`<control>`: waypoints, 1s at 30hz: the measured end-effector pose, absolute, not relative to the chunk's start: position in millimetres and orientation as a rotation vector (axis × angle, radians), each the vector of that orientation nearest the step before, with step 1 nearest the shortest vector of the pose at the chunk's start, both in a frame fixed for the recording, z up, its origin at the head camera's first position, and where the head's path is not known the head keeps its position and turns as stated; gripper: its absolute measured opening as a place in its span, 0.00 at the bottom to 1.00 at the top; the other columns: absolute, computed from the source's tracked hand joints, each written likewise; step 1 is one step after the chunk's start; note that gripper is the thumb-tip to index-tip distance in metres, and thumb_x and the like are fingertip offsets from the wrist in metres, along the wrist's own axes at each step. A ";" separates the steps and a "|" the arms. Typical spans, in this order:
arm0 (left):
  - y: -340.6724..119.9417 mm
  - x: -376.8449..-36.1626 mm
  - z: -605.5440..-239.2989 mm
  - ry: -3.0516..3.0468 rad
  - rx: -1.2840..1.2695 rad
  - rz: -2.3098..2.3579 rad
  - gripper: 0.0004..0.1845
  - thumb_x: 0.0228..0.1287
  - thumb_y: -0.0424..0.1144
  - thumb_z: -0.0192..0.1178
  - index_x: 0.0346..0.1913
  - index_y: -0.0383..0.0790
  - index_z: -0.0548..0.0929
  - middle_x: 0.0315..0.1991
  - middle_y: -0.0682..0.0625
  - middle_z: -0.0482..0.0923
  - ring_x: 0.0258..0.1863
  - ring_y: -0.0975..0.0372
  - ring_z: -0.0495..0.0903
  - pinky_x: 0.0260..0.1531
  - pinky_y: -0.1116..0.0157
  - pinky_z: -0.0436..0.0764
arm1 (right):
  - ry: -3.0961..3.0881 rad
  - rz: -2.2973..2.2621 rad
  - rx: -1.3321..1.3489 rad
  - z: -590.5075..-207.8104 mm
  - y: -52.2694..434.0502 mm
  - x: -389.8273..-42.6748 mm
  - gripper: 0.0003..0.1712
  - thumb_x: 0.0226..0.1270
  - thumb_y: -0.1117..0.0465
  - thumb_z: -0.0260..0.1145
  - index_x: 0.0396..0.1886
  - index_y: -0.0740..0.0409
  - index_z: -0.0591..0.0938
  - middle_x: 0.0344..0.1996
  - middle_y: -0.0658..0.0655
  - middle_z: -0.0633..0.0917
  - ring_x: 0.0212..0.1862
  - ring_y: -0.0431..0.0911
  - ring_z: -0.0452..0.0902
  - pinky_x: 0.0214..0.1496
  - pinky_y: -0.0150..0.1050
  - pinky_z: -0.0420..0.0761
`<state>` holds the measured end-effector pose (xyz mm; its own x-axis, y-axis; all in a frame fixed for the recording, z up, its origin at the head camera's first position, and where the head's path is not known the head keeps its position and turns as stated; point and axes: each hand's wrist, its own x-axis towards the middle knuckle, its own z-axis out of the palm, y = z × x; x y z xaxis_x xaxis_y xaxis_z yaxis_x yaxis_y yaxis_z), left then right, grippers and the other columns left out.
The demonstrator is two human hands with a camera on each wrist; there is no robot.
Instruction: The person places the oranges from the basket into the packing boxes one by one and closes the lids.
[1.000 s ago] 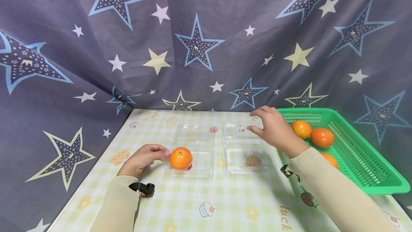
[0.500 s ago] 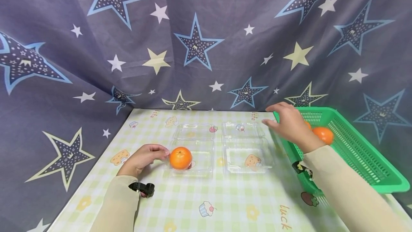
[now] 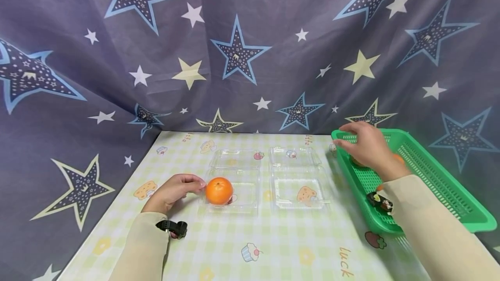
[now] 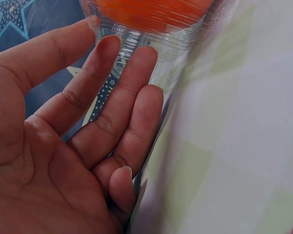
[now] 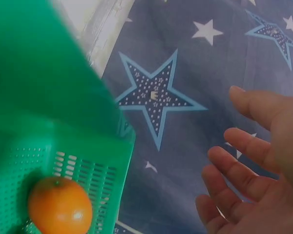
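In the head view, my left hand (image 3: 173, 192) pinches the left edge of a clear plastic box (image 3: 248, 192) between thumb and index finger. The other fingers reach below its ribbed wall in the left wrist view. An orange (image 3: 219, 191) sits in that box, near the left side. My right hand (image 3: 365, 144) is over the back left part of a green basket (image 3: 449, 190), its fingers relaxed and holding nothing. Another orange (image 5: 61, 207) lies in the basket in the right wrist view; my right hand and sleeve largely cover the fruit there in the head view.
A second clear box (image 3: 289, 185), its lid folded back, stands between the left box and the basket. A checked cloth (image 3: 218, 237) covers the table. Behind hangs a dark curtain (image 3: 265, 73) with stars.
My right hand has moved right, from above the second box's back to over the basket, covering more of its fruit. The left hand and the orange beside it stay put.
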<state>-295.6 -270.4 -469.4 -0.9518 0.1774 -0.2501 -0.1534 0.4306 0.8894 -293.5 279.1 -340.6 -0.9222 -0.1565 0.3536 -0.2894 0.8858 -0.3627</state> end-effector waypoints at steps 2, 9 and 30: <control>-271.0 -295.8 -469.4 2.385 0.030 1.527 0.21 0.66 0.53 0.70 0.52 0.41 0.87 0.41 0.52 0.88 0.46 0.57 0.81 0.46 0.57 0.67 | -2.767 0.602 0.315 -340.2 282.8 -293.9 0.28 0.72 0.48 0.69 0.63 0.61 0.81 0.62 0.68 0.80 0.60 0.66 0.77 0.60 0.66 0.73; -271.9 -297.0 -471.7 2.387 0.034 1.522 0.20 0.66 0.53 0.70 0.50 0.42 0.88 0.41 0.52 0.89 0.47 0.56 0.81 0.47 0.56 0.66 | -2.814 0.609 0.256 -345.0 298.2 -296.5 0.31 0.72 0.45 0.69 0.64 0.61 0.80 0.63 0.69 0.80 0.65 0.67 0.73 0.63 0.69 0.70; -274.0 -298.6 -474.2 2.392 -0.008 1.531 0.19 0.63 0.53 0.72 0.48 0.42 0.88 0.38 0.52 0.88 0.45 0.56 0.80 0.45 0.57 0.67 | -2.847 0.601 0.211 -369.5 332.2 -301.8 0.34 0.71 0.44 0.69 0.65 0.64 0.80 0.65 0.73 0.77 0.67 0.73 0.67 0.64 0.73 0.67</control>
